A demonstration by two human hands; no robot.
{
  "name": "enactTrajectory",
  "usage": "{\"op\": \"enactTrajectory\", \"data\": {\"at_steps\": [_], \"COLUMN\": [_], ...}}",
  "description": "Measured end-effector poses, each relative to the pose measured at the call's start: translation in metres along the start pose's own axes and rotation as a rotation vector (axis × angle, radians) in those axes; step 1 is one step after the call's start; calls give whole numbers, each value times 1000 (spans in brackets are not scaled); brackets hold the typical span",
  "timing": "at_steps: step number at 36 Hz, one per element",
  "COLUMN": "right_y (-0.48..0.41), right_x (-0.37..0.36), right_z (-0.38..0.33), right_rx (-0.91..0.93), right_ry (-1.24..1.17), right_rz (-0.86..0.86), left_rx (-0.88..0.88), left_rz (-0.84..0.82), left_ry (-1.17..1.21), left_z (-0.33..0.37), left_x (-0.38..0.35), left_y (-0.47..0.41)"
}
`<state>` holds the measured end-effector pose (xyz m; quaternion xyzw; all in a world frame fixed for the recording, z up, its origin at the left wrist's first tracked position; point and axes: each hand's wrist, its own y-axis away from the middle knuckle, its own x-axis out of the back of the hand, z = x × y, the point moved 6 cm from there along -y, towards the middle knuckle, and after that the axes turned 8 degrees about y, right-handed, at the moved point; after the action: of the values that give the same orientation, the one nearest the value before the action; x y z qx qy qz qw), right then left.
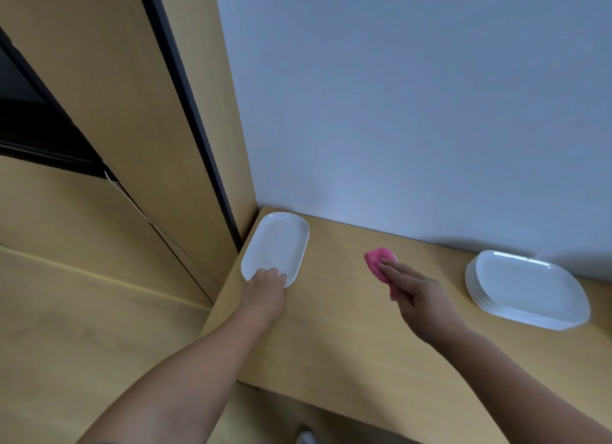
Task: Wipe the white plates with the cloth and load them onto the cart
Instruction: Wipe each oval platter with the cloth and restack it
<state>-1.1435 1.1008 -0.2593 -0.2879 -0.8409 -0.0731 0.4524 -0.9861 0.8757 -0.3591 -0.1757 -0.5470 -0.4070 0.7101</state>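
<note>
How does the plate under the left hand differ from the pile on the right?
The single plate is a narrow oval, alone at the table corner, the left hand gripping its near rim. The stack holds several wider plates, untouched, on the right. Both are white, lying flat.

left hand [265,291] grips white plate [275,241] rim; right hand [420,298] holds pink cloth [377,258]
</note>
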Motion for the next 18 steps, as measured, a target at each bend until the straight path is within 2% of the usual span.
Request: {"op": "enactTrajectory", "data": {"at_steps": [7,18], "right_y": [14,79], "right_x": [31,105], "right_z": [24,109], "right_rx": [1,-178], "right_ry": [0,-12], "right_rz": [103,229], "left_rx": [-145,-351], "left_rz": [-20,-16], "left_ry": [137,168], "left_z": [83,228], "left_x": [5,-36], "left_y": [-9,-26]}}
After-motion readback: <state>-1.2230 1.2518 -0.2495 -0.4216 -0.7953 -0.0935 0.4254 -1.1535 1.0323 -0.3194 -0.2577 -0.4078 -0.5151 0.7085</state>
